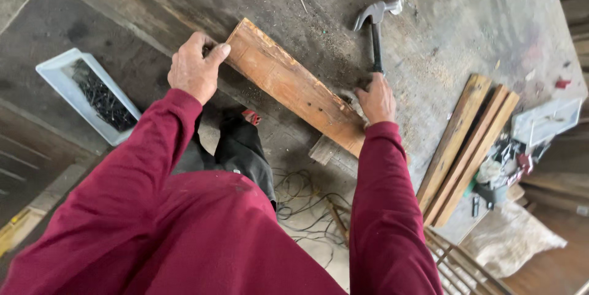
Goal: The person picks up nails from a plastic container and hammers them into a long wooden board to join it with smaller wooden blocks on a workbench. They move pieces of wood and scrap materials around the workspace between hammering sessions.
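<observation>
A worn brown wooden plank (294, 86) lies slantwise on a dusty grey workbench (466, 19). My left hand (195, 68) grips the plank's far left end, thumb over its top edge. My right hand (377, 100) is closed round the black handle of a claw hammer (375, 25), whose steel head points away from me above the plank. The right hand sits beside the plank's near right part. Both arms wear dark red sleeves.
A white tray of dark nails (92, 95) sits at the left. Three wooden slats (469, 147) lie side by side at the right, with a white container (546, 120) and small clutter beyond. Tangled wire (307, 200) lies on the floor below the bench edge.
</observation>
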